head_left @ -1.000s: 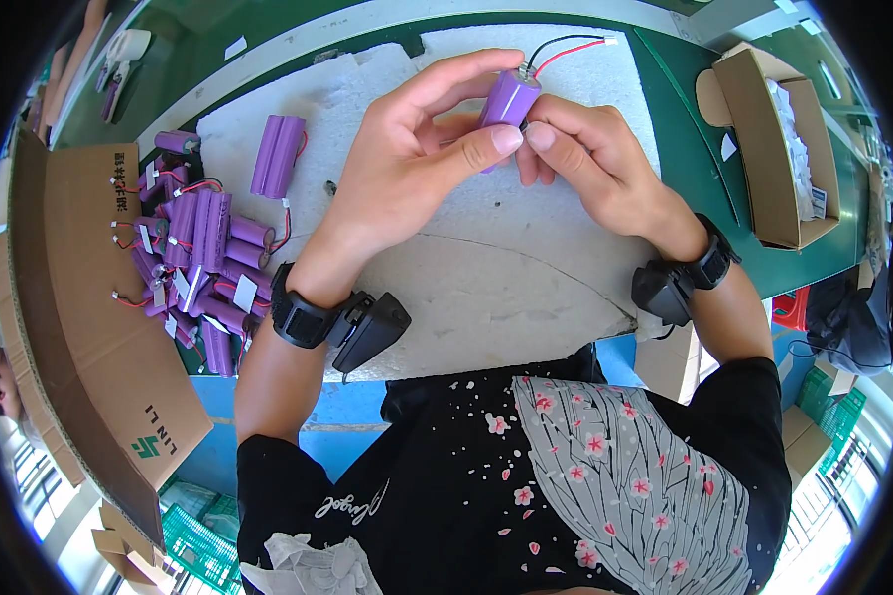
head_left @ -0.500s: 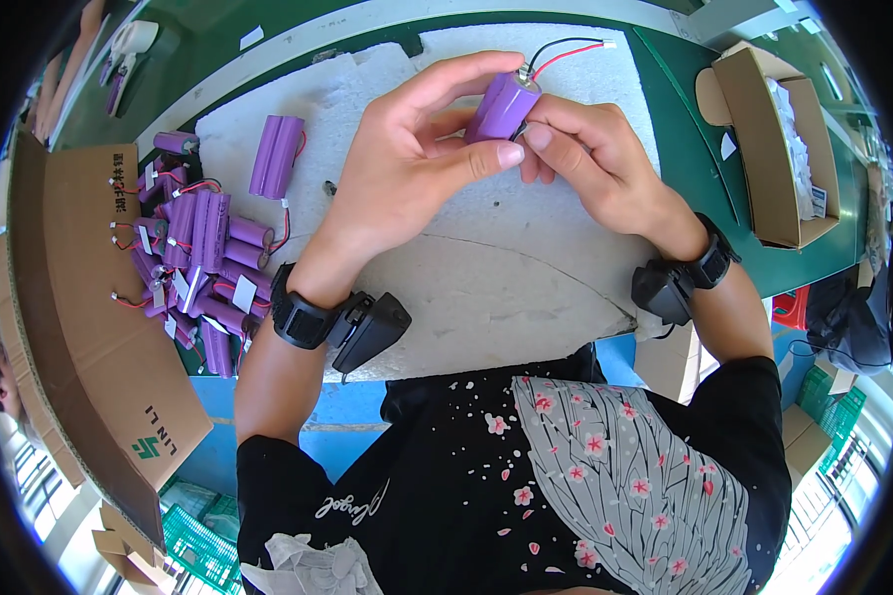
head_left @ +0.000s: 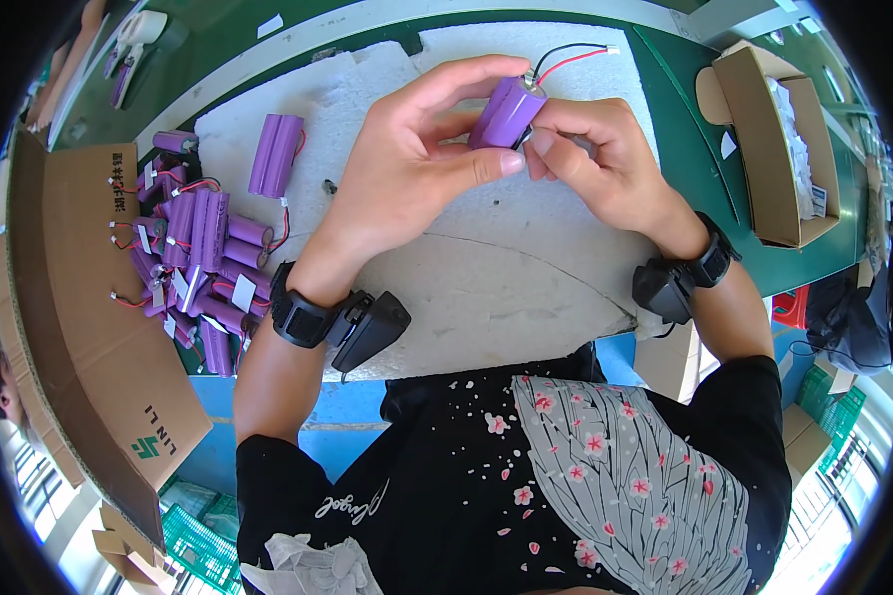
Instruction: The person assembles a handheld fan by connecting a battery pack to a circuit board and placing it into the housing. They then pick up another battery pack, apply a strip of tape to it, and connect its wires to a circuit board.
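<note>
both hands held one purple battery pack [head_left: 507, 112] above the far middle of the white foam mat [head_left: 486, 288] that covered the bench [head_left: 685, 149]. the left hand [head_left: 407, 169] wrapped it from the left, its fingers curled over the top and its thumb pressed along the underside. the right hand [head_left: 595, 164] met it from the right, its fingers closed narrowly on the pack's lower end, thumb tip touching the left thumb. a red and a black wire [head_left: 571, 58] ran from the pack's top end toward the far edge of the mat and ended in a small white plug.

each wrist wore a black band with a black device hanging from it.

at the mat's left edge lay a heap of purple packs [head_left: 193, 268] with white labels and red wires, partly on a flattened cardboard sheet [head_left: 79, 297]. one pack [head_left: 275, 156] lay by itself on the mat just beyond the heap. an open cardboard box [head_left: 774, 149] with white material in it stood on the green bench near the right edge, well apart from the hands.
</note>
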### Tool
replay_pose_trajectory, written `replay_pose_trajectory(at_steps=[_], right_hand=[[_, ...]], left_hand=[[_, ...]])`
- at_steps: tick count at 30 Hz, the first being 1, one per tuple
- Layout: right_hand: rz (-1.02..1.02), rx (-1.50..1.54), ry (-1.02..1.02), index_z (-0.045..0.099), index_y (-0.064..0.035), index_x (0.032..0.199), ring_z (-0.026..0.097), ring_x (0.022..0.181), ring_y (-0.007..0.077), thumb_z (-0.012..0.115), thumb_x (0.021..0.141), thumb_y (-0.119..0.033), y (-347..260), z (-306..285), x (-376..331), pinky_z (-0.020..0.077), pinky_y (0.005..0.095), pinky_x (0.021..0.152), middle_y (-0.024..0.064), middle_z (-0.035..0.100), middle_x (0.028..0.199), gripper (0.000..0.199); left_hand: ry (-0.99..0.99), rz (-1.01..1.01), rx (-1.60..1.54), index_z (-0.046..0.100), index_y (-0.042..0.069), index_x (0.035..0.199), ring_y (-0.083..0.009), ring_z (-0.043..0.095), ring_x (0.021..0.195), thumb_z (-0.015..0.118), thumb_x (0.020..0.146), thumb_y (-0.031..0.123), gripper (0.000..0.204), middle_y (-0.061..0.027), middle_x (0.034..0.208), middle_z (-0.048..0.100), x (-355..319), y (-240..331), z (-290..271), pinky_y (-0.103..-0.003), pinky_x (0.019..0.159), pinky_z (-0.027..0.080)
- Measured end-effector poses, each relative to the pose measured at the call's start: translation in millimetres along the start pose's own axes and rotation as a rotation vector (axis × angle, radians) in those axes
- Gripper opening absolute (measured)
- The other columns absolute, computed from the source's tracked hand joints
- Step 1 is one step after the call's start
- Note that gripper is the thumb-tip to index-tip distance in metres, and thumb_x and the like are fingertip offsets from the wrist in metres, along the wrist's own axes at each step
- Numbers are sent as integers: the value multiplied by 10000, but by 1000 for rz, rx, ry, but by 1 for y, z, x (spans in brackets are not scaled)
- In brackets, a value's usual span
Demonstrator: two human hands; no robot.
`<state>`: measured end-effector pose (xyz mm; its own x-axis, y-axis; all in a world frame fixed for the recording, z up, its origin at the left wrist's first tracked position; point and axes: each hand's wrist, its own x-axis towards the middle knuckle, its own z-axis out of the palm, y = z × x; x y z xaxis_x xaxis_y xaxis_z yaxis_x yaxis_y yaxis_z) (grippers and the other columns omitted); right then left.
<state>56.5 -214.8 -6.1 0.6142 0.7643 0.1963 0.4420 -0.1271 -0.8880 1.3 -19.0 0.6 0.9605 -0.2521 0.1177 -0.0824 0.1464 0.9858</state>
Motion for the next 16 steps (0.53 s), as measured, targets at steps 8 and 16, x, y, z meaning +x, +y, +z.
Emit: replay_pose_trajectory(at_steps=[8, 16], right_hand=[[-7, -29, 10, 551, 6, 732, 558, 568, 135, 452, 837, -93, -1, -2, 0, 444, 255, 544, 58, 580, 618, 175], [24, -96, 63, 547, -4, 712, 582, 572, 144, 463, 828, -108, -3, -2, -1, 448, 250, 544, 59, 598, 618, 177]], left_hand=[[-11, 2, -6, 498, 93, 1264, -169, 578, 991, 677, 790, 1, 515, -80, 1156, 558, 0, -1, 0, -284, 813, 513], [-3, -73, -172, 414, 114, 1344, -180, 596, 971, 626, 857, 61, 534, -108, 1135, 568, 1, 2, 1, -303, 808, 531]])
